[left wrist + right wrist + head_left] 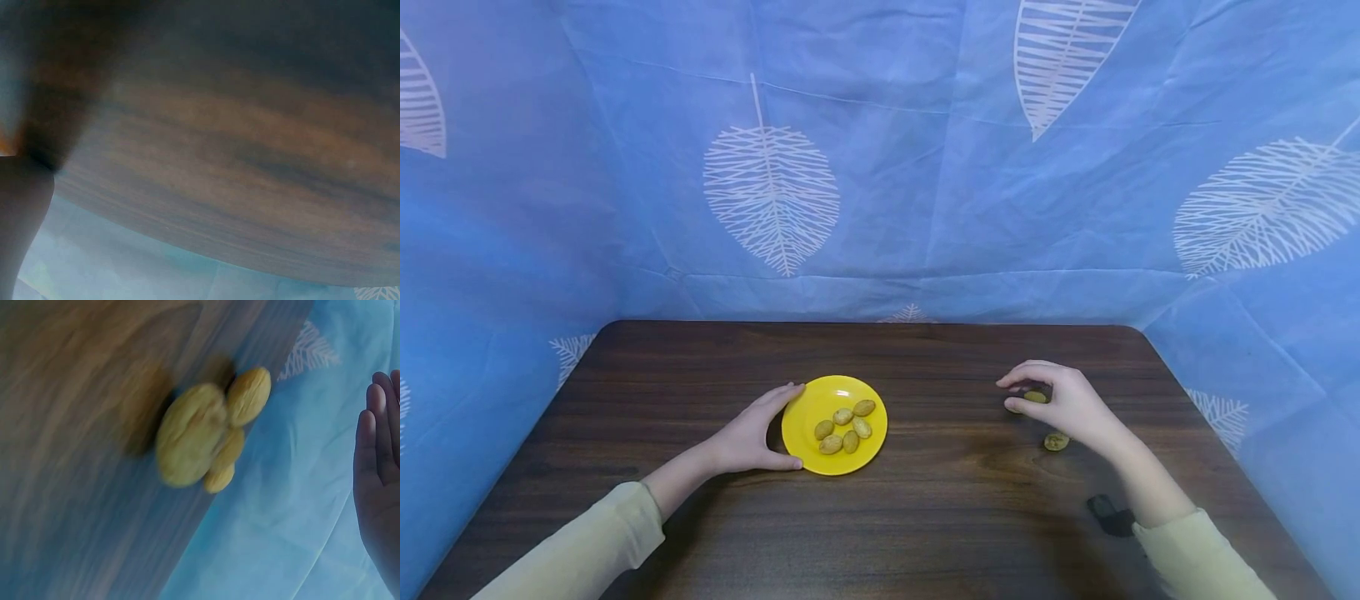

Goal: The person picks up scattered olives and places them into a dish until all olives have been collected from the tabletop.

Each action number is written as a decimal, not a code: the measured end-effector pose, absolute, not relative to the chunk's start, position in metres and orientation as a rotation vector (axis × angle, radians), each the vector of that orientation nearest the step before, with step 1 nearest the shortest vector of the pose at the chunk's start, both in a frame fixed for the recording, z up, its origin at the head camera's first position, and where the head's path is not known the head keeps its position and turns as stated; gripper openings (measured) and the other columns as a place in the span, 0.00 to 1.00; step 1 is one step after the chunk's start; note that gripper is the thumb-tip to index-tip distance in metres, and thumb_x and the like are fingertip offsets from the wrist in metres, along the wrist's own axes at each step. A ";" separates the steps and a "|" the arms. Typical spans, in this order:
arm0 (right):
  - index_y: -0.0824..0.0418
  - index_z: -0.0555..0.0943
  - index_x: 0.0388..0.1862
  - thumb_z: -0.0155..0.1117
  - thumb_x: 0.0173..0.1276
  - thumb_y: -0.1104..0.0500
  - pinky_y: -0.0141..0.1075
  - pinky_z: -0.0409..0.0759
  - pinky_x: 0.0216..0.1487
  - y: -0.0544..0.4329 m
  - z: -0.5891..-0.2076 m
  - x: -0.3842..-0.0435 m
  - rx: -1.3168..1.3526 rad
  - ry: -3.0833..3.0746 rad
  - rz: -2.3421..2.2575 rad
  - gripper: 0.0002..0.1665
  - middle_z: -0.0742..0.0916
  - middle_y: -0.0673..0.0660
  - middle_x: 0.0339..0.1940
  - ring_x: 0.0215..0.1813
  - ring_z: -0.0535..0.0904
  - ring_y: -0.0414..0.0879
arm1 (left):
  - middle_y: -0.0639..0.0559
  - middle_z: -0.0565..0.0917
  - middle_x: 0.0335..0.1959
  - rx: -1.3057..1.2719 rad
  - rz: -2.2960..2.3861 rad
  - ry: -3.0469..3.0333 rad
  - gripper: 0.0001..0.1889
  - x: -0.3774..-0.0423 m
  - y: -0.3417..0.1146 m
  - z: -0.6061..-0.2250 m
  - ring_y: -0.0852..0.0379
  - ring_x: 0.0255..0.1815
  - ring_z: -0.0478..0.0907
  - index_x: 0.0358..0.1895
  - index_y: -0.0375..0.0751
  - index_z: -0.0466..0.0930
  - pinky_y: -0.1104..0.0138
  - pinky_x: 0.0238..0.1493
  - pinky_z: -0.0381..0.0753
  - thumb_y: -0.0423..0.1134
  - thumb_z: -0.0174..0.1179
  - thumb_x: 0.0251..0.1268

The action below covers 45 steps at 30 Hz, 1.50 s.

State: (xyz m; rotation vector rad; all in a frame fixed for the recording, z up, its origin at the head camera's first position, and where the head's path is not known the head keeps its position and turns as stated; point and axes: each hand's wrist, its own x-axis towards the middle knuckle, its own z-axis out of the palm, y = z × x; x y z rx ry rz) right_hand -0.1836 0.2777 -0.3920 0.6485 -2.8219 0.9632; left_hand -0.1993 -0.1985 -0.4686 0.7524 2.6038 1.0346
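My left hand [748, 433] holds the left side of a yellow plate [872, 446], with the thumb at the near rim and the fingers at the far rim. Several oval, yellowish-brown fruits [831, 444] with wrinkled skin lie on the plate. Over on the right, my right hand [1071, 404] hovers by more such fruits, thumb and fingers parted and curved. One fruit [1056, 442] sits under the wrist, and another [1035, 397] shows between thumb and forefinger. The right wrist view has a large near fruit [190, 434] with others behind it, apart from the fingers [365, 447].
A dark wooden table [940, 533] carries everything. Near the right forearm is a small black object [1111, 515]. Blue cloth [887, 208] with white leaf prints hangs behind the table and along both sides.
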 end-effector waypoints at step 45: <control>0.53 0.90 0.51 0.82 0.61 0.61 0.32 0.87 0.49 0.343 -0.427 -0.160 0.479 -3.057 0.844 0.18 0.92 0.51 0.50 0.47 0.84 0.31 | 0.29 0.60 0.83 0.777 1.051 2.592 0.57 -0.199 -0.199 -0.467 0.26 0.84 0.55 0.83 0.32 0.56 0.27 0.76 0.62 0.51 0.80 0.56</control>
